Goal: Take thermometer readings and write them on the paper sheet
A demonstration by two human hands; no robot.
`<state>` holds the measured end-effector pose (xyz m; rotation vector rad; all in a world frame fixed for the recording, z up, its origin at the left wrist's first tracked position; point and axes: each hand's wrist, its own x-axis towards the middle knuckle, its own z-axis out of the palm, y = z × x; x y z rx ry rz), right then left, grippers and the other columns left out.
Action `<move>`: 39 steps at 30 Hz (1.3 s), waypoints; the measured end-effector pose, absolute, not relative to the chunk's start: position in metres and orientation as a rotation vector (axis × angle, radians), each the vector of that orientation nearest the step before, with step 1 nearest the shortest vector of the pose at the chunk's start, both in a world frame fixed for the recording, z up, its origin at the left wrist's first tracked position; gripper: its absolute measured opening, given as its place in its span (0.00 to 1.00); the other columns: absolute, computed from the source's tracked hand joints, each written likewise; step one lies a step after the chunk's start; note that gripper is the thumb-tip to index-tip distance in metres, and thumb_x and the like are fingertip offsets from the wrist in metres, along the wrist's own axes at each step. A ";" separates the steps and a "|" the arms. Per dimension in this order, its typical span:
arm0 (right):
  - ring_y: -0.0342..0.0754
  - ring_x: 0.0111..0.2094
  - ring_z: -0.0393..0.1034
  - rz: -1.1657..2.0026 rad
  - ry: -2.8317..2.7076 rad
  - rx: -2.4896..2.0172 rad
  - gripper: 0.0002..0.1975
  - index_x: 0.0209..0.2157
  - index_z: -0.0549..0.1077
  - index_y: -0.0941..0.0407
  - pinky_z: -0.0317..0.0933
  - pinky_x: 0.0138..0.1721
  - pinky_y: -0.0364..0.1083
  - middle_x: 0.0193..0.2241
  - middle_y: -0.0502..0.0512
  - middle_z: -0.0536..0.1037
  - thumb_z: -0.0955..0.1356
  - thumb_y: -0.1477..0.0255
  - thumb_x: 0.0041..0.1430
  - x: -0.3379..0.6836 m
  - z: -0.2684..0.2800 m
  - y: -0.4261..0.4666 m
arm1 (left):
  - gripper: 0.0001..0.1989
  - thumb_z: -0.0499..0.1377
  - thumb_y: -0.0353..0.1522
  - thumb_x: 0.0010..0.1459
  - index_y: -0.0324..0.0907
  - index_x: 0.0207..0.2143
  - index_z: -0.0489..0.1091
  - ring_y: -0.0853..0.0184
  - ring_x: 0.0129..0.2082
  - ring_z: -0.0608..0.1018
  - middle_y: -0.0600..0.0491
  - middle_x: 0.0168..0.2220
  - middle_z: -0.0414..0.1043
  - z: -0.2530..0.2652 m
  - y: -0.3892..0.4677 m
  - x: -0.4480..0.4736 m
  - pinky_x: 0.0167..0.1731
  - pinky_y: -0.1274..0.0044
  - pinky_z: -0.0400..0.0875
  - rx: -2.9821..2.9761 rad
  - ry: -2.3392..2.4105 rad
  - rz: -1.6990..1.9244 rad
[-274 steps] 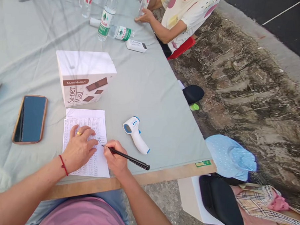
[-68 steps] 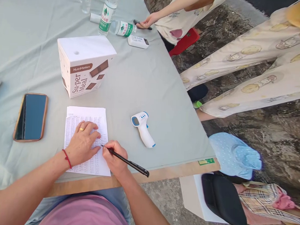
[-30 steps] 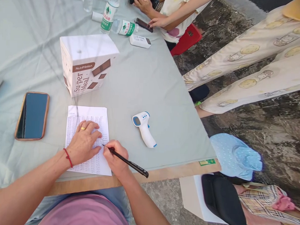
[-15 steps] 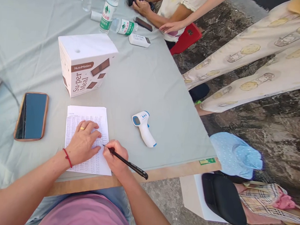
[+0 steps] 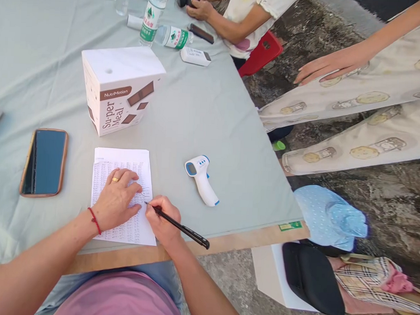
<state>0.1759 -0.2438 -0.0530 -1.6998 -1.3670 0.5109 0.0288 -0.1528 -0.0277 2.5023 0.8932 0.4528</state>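
My left hand (image 5: pixel 119 197) lies on a sheet of paper (image 5: pixel 132 228), its fingers spread and slightly bent over the rows of handwriting. Gripped in my right hand (image 5: pixel 163 220) is a black pen (image 5: pixel 184 229), its tip touching the paper just right of my left thumb and index finger. The pen slants, its back end pointing to the lower right. To the right of the paper a white and blue infrared thermometer (image 5: pixel 202 180) rests on the cloth. A phone (image 5: pixel 44 163) in a brown case lies left of the paper.
Behind the paper stands a white box (image 5: pixel 122 98). Farther back are an upright water bottle (image 5: pixel 152 18), a bottle on its side (image 5: pixel 173 37) and a small white device (image 5: pixel 195 56). One person sits at the far edge; another person in patterned trousers (image 5: pixel 358 99) stands at the right.
The pen and my right hand have shifted very slightly right. The standing person's hand has withdrawn from near the table's edge to the right, and their legs have moved. My left hand stays put.
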 end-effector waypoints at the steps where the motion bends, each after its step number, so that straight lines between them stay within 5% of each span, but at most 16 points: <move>1: 0.41 0.20 0.61 0.516 -1.373 -1.697 0.05 0.24 0.64 0.53 0.58 0.24 0.41 0.18 0.44 0.66 0.63 0.75 0.52 0.176 -0.053 -0.244 | 0.11 0.63 0.30 0.50 0.40 0.38 0.71 0.53 0.53 0.67 0.45 0.49 0.66 -0.028 -0.153 0.029 0.59 0.54 0.57 2.507 0.893 0.454; 21: 0.42 0.20 0.61 0.433 -1.334 -1.701 0.06 0.24 0.63 0.53 0.58 0.23 0.41 0.18 0.44 0.66 0.63 0.75 0.53 0.174 -0.054 -0.245 | 0.11 0.63 0.30 0.50 0.41 0.38 0.71 0.54 0.53 0.66 0.45 0.49 0.66 -0.025 -0.153 0.029 0.58 0.54 0.57 2.477 0.901 0.445; 26: 0.44 0.28 0.69 0.294 -1.368 -1.691 0.04 0.34 0.70 0.54 0.65 0.31 0.43 0.28 0.49 0.73 0.63 0.73 0.61 0.193 -0.047 -0.243 | 0.10 0.63 0.29 0.50 0.41 0.37 0.70 0.54 0.52 0.66 0.45 0.48 0.66 -0.027 -0.151 0.029 0.57 0.55 0.58 2.482 0.892 0.448; 31: 0.50 0.41 0.71 0.157 -1.752 -1.642 0.18 0.48 0.72 0.55 0.67 0.40 0.49 0.38 0.59 0.73 0.57 0.79 0.63 0.228 -0.051 -0.224 | 0.11 0.63 0.28 0.48 0.42 0.36 0.70 0.54 0.52 0.67 0.47 0.48 0.66 -0.027 -0.149 0.028 0.57 0.54 0.59 2.447 0.896 0.475; 39: 0.51 0.42 0.69 -0.170 -1.872 -1.542 0.23 0.55 0.68 0.52 0.65 0.43 0.51 0.41 0.59 0.74 0.56 0.82 0.64 0.241 -0.054 -0.206 | 0.11 0.57 0.30 0.55 0.44 0.42 0.63 0.61 0.48 0.71 0.49 0.45 0.66 -0.014 -0.132 0.010 0.49 0.61 0.70 1.943 1.083 0.696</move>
